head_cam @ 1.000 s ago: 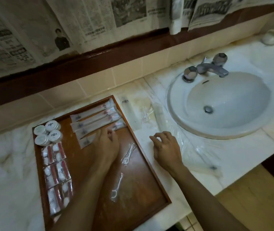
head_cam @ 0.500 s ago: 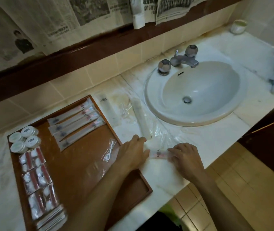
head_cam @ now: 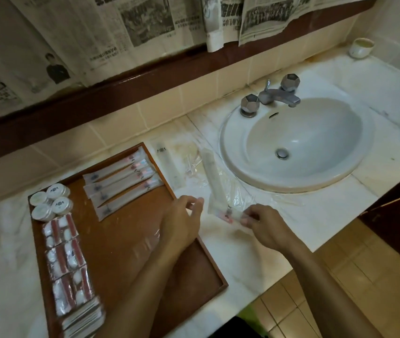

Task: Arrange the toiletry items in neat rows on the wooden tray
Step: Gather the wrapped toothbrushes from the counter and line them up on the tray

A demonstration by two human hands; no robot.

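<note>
A white marble counter (head_cam: 328,215) runs across the scene below a tiled wall hung with newspaper sheets (head_cam: 145,23). Set into it on the right is an oval white sink (head_cam: 299,142) with a metal tap (head_cam: 279,97) at its far edge; a small cup (head_cam: 361,47) stands in the far right corner.

On the left lies the wooden tray (head_cam: 126,240). At its far end four long toothbrush sachets (head_cam: 121,184) lie side by side in a slanted row. Along its left side sit four round white caps (head_cam: 50,202), then a column of red-and-white packets (head_cam: 65,259), then a stack of flat sachets (head_cam: 82,320) at the near corner.

Between tray and sink, more clear wrapped items (head_cam: 194,167) lie loose on the counter.

The right hand (head_cam: 264,228) pinches the near end of a long clear sachet (head_cam: 216,191) between thumb and fingertips, just off the tray's right edge. The left hand (head_cam: 182,223) hovers over the tray's right rim, fingers loosely curled, holding nothing, close to the sachet but apart from it.
</note>
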